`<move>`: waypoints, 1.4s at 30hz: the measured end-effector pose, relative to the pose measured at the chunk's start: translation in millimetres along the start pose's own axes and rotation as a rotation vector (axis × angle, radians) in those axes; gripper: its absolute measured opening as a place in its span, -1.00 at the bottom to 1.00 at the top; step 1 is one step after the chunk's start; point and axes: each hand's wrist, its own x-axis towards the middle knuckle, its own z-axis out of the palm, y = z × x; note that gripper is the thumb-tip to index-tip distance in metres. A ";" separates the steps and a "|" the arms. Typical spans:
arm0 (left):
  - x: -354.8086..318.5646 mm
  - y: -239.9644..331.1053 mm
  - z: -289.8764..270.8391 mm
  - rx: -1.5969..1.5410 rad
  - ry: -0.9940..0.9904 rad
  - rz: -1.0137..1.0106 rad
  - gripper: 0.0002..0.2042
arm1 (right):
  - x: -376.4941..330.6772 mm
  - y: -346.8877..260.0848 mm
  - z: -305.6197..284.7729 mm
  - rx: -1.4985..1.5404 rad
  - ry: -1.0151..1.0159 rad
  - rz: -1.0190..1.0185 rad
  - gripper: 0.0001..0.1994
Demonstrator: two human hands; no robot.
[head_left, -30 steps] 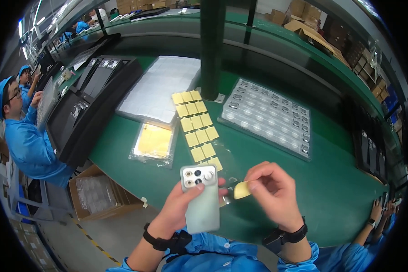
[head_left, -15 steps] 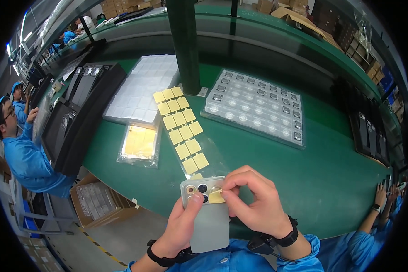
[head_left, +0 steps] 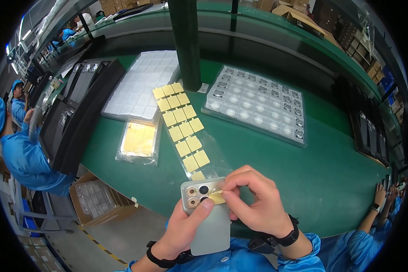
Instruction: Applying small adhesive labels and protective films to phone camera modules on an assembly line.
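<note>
A pale grey phone (head_left: 210,232), or its back shell, is gripped in my left hand (head_left: 182,231), camera end away from me. The thumb presses beside the lower lenses, against a small yellow sticker (head_left: 217,198) at the camera area's right side. My right hand (head_left: 258,206) pinches the sticker's pale upper edge between thumb and forefinger, its other fingers curled. Two ringed lenses show uncovered on the left; the thumb partly hides a lower one. Just beyond the phone lies a clear sheet with rows of yellow stickers (head_left: 186,130).
A clear tray of round parts (head_left: 254,109) lies right of the green post (head_left: 186,45). White trays (head_left: 143,86) and a bag of yellow sheets (head_left: 138,141) lie left. Black trays (head_left: 65,115) stand further left, others (head_left: 369,131) far right. Co-workers sit at both sides.
My left thumb has slid right from the left lenses toward the sticker, baring the lower left lens. The right hand still pinches the sticker. The co-worker at left has turned away.
</note>
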 end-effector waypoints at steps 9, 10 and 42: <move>2.6 -4.5 -5.4 0.090 0.027 0.069 -0.67 | 0.2 2.7 1.7 -0.081 0.013 -0.072 -0.86; 2.2 -4.0 -5.0 0.093 0.035 0.066 -0.67 | 0.1 2.8 2.1 -0.083 0.015 -0.064 -0.86; -6.6 8.1 -3.3 0.135 0.015 -0.024 -0.64 | 0.7 -3.7 -2.3 0.093 -0.226 0.421 -0.75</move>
